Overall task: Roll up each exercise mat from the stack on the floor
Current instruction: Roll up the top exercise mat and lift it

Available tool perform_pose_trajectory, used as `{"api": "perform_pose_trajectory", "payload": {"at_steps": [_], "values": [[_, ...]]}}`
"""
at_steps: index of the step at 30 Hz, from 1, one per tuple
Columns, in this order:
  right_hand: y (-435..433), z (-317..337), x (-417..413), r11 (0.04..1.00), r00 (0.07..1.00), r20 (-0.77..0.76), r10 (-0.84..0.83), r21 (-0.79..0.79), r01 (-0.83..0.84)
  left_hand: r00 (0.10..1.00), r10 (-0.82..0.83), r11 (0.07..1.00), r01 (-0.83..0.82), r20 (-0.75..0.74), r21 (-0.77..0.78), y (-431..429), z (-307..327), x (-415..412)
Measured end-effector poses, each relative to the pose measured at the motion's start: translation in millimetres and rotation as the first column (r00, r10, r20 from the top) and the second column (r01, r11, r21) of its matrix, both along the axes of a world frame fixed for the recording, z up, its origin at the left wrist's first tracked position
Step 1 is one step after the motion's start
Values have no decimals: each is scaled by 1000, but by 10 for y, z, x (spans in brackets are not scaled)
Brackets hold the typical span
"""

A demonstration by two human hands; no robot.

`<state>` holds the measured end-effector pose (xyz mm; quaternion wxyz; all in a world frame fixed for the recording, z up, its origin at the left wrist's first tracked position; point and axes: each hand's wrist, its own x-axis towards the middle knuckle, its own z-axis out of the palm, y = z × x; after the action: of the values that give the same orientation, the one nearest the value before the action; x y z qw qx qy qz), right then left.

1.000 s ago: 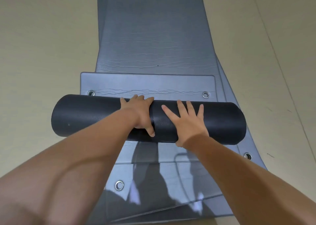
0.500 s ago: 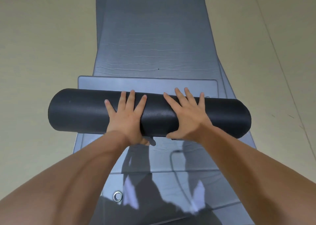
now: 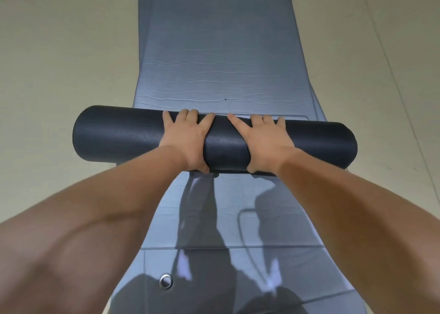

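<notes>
Roll (image 3: 119,137) lies across the middle of the head view, dark and thick. Its long axis runs from 9 to 3 o'clock on top of the grey stack (image 3: 221,51), whose flat mats stretch from 6 to 12 o'clock over the floor (image 3: 59,51). Both hands sit on its middle stretch, side by side but apart, the left hand (image 3: 188,142) toward 9 and the right hand (image 3: 264,142) toward 3, neither clearly nearer. Each has its fingers spread wide over the crest, tips pointing to 12, palm pressing down and thumb tucked against the near side at 6; nothing is pinched. Just past the right fingertips, toward 1 o'clock, a thin strip of loose end (image 3: 295,116) shows, so the roll seems almost complete. The push it calls for goes straight to 12, square to the axis, with even pressure so neither end runs ahead. A grommet (image 3: 166,281) glints at 6 on a lower mat.
</notes>
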<state>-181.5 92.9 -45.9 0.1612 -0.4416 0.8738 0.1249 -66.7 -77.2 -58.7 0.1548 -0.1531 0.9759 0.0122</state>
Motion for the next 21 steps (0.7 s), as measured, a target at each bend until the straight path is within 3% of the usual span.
{"api": "perform_pose_trajectory", "payload": {"at_steps": [4, 10, 13, 17, 21], "values": [[45, 63, 46, 1000, 1000, 28, -6, -16, 6, 999, -23, 1000, 22, 41, 7, 50, 73, 9], [387, 136, 714, 995, 994, 87, -59, 89, 51, 988, -107, 994, 102, 112, 47, 330, 145, 501], [597, 230, 875, 990, 972, 221, -79, 129, 51, 962, -180, 976, 150, 203, 156, 465, 232, 659], [818, 295, 888, 983, 893, 434, -116, 177, 42, 913, -193, 954, 90, 359, 285, 620, 306, 717], [897, 175, 981, 996, 945, 323, -58, 78, 34, 907, -166, 955, 50, 388, 293, 618, 288, 657]]}}
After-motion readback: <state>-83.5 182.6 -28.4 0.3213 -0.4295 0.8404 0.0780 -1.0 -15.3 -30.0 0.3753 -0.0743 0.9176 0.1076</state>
